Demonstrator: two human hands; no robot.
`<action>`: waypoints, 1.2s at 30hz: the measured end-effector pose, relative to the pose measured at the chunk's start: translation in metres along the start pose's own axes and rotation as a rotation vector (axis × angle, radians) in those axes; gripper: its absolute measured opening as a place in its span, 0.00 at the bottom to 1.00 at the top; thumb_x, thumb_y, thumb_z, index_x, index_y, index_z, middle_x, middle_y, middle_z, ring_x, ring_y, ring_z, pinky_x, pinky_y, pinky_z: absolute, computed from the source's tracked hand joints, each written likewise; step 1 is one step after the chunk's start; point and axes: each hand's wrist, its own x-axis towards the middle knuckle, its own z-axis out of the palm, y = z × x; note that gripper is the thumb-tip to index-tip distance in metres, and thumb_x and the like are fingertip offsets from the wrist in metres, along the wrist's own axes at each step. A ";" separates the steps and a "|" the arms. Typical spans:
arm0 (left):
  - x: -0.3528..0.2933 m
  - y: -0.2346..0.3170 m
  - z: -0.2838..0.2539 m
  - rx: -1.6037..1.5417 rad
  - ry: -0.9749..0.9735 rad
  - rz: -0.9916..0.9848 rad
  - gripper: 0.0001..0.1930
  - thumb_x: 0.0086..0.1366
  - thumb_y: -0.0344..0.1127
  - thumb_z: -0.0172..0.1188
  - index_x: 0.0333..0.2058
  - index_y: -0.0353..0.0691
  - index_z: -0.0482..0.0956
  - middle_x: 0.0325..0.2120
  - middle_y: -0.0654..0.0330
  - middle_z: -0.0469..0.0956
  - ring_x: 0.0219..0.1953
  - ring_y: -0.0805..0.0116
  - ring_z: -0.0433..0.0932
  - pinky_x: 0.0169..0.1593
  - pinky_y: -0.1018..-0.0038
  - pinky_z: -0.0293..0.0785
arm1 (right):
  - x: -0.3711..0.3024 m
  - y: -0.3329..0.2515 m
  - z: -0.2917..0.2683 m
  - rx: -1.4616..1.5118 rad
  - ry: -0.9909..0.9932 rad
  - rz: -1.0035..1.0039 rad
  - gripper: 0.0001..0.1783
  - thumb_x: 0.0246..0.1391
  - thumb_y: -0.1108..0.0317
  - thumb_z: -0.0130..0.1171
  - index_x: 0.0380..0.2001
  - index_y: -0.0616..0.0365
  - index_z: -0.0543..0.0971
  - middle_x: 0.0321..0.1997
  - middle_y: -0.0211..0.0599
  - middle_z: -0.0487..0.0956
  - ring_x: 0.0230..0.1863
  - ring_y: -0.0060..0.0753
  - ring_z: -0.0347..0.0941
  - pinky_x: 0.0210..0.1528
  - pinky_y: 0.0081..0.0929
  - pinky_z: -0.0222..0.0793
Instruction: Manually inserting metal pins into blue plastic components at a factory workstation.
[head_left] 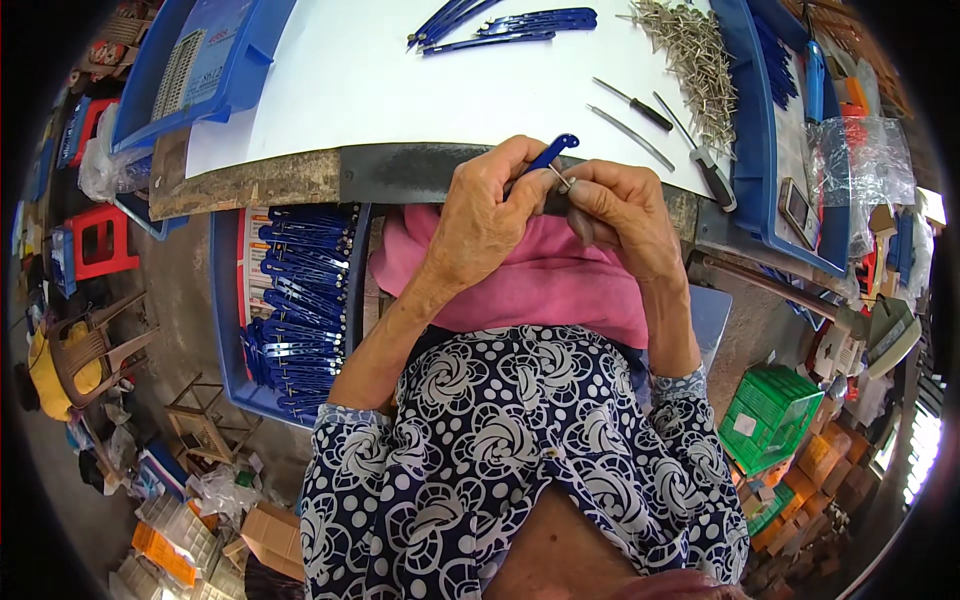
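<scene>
My left hand (485,215) grips a slim blue plastic handle piece (552,152) whose rounded tip sticks up between my hands. My right hand (622,208) pinches a small metal pin (562,180) against that blue piece, fingertips touching the left hand's. Both hands are held just in front of the table's near edge (400,172), above a pink cloth (550,285) on my lap.
The white tabletop (380,80) carries loose blue handle pieces (510,25), a heap of metal pins (690,60) and two screwdrivers (640,105). A blue crate of stacked blue pieces (295,310) sits at my left. Blue trays (205,60) flank the table; a green crate (770,410) stands at right.
</scene>
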 end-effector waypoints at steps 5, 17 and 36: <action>-0.001 -0.001 0.000 0.015 0.010 -0.025 0.06 0.60 0.28 0.49 0.35 0.32 0.71 0.19 0.69 0.69 0.22 0.85 0.63 0.26 0.88 0.60 | -0.001 0.010 0.011 -0.412 0.180 -0.250 0.09 0.51 0.71 0.53 0.35 0.65 0.74 0.16 0.27 0.71 0.14 0.12 0.61 0.15 0.10 0.53; -0.002 0.009 0.001 0.042 -0.001 0.073 0.08 0.61 0.27 0.50 0.39 0.33 0.66 0.19 0.66 0.70 0.23 0.83 0.65 0.26 0.86 0.62 | -0.001 -0.001 0.001 0.126 -0.020 -0.006 0.13 0.54 0.66 0.51 0.33 0.68 0.73 0.14 0.25 0.65 0.11 0.11 0.51 0.13 0.11 0.41; 0.006 0.013 -0.007 -0.523 -0.121 -0.080 0.09 0.62 0.28 0.46 0.38 0.26 0.64 0.23 0.53 0.73 0.18 0.73 0.72 0.22 0.79 0.71 | -0.001 -0.008 0.010 -0.535 0.354 -0.380 0.08 0.49 0.73 0.55 0.33 0.64 0.75 0.17 0.25 0.71 0.18 0.12 0.62 0.19 0.10 0.55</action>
